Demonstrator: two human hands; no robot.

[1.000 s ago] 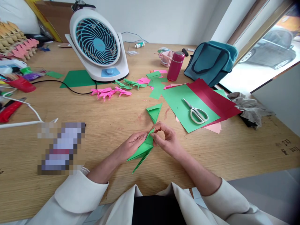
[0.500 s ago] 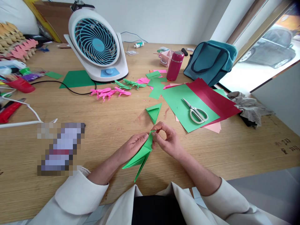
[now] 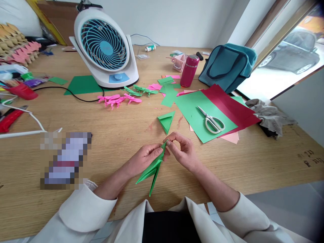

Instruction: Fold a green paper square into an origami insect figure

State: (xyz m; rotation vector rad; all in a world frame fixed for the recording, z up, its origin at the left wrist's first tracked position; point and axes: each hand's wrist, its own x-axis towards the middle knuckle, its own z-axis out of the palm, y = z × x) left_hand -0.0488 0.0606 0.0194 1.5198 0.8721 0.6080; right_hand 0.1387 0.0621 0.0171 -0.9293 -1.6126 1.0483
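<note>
Carefully, I work the tip of my folded green paper (image 3: 152,168).
Around lower centre of the frame, my left hand (image 3: 146,157) clasps its side, my right hand (image 3: 184,152) pinches its point; creasing there likely calls for firm pressure.

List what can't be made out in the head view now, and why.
Left hand: in the head view, its far fingers are hidden behind the folded green paper.
Pixelated object at left: head view, covered by mosaic.
Peach folded-paper rows: head view, cut off by the left edge.
Dark writing at right: head view, too small and blurred to read.
</note>
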